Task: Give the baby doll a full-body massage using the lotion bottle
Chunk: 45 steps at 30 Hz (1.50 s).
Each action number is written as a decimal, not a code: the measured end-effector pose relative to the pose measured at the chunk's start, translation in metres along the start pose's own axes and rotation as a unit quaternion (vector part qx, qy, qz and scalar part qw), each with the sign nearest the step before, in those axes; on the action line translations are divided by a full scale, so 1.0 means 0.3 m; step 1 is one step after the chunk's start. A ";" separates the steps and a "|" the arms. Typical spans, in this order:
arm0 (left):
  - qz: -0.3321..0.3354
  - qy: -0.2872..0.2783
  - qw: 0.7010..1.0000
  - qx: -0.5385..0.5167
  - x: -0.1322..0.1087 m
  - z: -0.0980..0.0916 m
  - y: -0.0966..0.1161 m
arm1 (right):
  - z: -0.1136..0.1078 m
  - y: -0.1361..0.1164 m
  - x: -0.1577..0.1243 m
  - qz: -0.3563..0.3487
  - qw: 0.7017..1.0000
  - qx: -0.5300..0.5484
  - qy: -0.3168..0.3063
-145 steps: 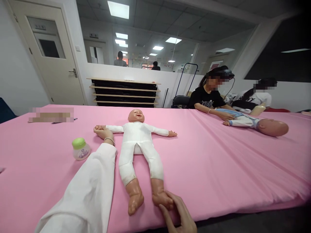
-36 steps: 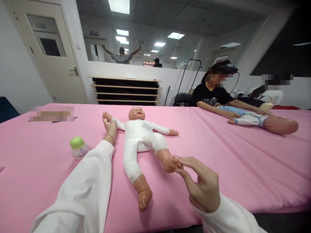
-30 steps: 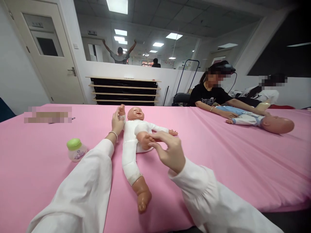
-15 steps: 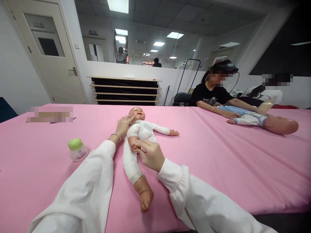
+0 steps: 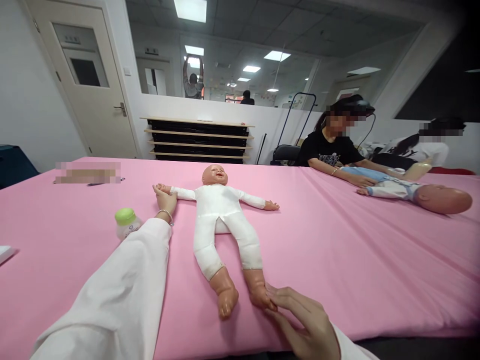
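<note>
Half a second ago one arm and one leg of the doll [image 5: 216, 202] were folded over its body; now both lie stretched out, and the hands have moved apart with them. Nearest, by the front edge of the table [image 5: 356, 280], the right hand [image 5: 305, 320] lightly grips the doll's right-side foot between thumb and fingers. Face up on the table, the doll points its feet toward the wearer. A jar [image 5: 125, 223] stands partly hidden by the left sleeve [image 5: 120, 290]. Beyond it, the left hand [image 5: 165, 199] is closed around the doll's hand. Farther off, to the right, a co-worker [image 5: 330, 149] has a hand on a second doll [image 5: 392, 189]. Behind are shelves [image 5: 198, 134], a door [image 5: 84, 107] and a window [image 5: 311, 40].
</note>
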<state>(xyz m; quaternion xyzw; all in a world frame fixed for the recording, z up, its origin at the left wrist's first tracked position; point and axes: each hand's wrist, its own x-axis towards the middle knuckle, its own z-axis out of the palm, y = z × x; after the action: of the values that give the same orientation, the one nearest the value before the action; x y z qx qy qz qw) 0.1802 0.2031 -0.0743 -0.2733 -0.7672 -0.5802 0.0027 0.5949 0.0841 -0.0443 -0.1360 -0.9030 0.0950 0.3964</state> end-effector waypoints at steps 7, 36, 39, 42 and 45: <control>-0.010 0.031 0.995 0.098 -0.020 -0.017 0.008 | 0.051 -0.021 -0.032 0.097 0.995 0.026 -0.008; 0.392 -0.253 0.857 0.218 -0.908 -0.416 0.103 | 0.282 0.736 0.478 0.533 0.517 0.611 0.274; 0.305 -0.185 0.909 0.213 -0.962 -0.389 0.100 | 0.272 0.767 0.472 0.533 0.507 0.604 0.307; 0.257 -0.177 0.929 0.199 -1.008 -0.357 0.139 | 0.235 0.792 0.451 0.533 0.501 0.594 0.334; 0.287 -0.183 0.921 0.191 -1.031 -0.332 0.175 | 0.195 0.824 0.424 0.507 0.502 0.596 0.368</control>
<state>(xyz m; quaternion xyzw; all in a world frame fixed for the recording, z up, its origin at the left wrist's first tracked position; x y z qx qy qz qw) 0.4342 -0.0052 -0.0944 -0.5772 -0.7395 -0.3369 0.0805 0.5113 0.3547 -0.0646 -0.3243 -0.1816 0.7368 0.5647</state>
